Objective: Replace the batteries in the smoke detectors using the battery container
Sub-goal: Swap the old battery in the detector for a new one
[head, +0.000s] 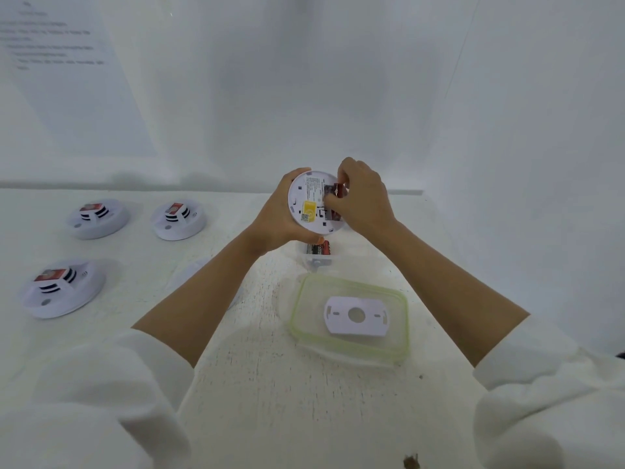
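Note:
My left hand [275, 218] grips a round white smoke detector [309, 203] above the table, its back side with a yellow label turned toward me. My right hand [363, 198] pinches a red battery [339, 190] at the detector's battery bay. Below the hands stands the clear battery container [316, 257], partly hidden, with red and black batteries [319, 248] inside. Three other white smoke detectors lie on the left: one far left [98, 218], one nearer the middle [178, 221], one in front [62, 288]; each carries a red battery on top.
The container's clear lid with a green seal [350, 316] lies on the white table, a white mounting plate [355, 314] resting on it. White walls close the back and right; a printed sheet [57, 45] hangs on the left wall.

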Available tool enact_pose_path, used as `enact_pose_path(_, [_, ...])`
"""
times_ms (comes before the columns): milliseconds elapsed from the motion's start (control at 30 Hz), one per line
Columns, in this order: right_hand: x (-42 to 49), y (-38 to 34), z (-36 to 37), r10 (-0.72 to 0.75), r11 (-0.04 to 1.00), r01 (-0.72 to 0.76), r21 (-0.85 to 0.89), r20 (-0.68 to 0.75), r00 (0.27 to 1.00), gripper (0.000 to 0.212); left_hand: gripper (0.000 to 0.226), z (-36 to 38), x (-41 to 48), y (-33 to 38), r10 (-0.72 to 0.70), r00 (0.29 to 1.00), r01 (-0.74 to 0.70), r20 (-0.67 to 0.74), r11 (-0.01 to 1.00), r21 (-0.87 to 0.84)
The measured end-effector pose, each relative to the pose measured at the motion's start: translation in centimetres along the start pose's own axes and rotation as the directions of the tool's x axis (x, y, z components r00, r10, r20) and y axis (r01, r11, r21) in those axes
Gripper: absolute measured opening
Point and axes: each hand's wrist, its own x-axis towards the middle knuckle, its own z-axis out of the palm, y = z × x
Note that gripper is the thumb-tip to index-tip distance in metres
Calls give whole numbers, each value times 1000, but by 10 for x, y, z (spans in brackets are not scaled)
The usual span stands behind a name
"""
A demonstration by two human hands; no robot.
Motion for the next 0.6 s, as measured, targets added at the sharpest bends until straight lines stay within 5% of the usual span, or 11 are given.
enact_pose_path(167, [-3, 2, 2, 44, 967, -18, 253, -99, 994, 17, 104, -4, 0, 0, -15, 1000, 14, -23, 999, -34])
enact_pose_path(267, [5, 8, 0, 316, 827, -191, 529, -157, 936, 17, 104, -10, 0, 0, -22, 1000, 21, -21, 999, -43])
enact_pose_path(333, [10, 18, -2, 483, 705, -341, 622, -69, 873, 16, 103, -14, -1, -1, -24, 999, 23, -24, 999, -48])
enact_pose_path(467, [1, 31, 3, 506, 773, -554, 310, 225, 832, 12, 102, -19, -1, -3, -25, 999, 23, -33, 997, -71])
enact_pose_path(600, [-9, 33, 26, 450, 881, -468, -67, 427, 784, 18, 100, -19, 3, -4, -17, 999, 14, -34, 997, -71])
